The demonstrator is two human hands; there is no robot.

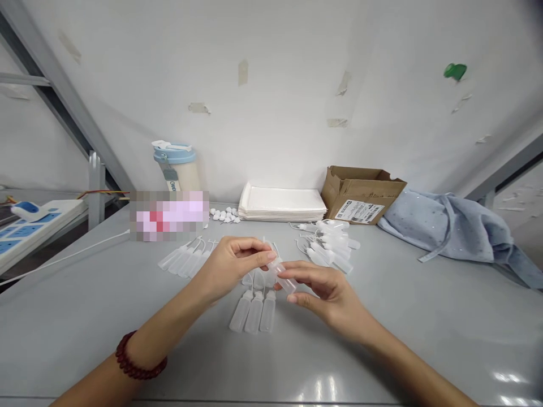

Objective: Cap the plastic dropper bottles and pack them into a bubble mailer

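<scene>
A small bottle (288,283) held over the grey table (203,362)
The left hand (233,260) pinches its top; the right hand (328,288) closes loosely round its lower end, near three lying bottles (255,314).

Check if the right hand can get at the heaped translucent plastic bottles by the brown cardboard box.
Probably yes: the heap lies just beyond the right hand, nothing visible between. But its fingers touch another translucent bottle, also held by the left hand.

I look in on a workshop: batches of plastic bottles (255,315) on the grey surface (190,362), a labelled carton (360,192) near its back edge, a power strip (46,226) by its left edge, metal struts (71,102).
</scene>
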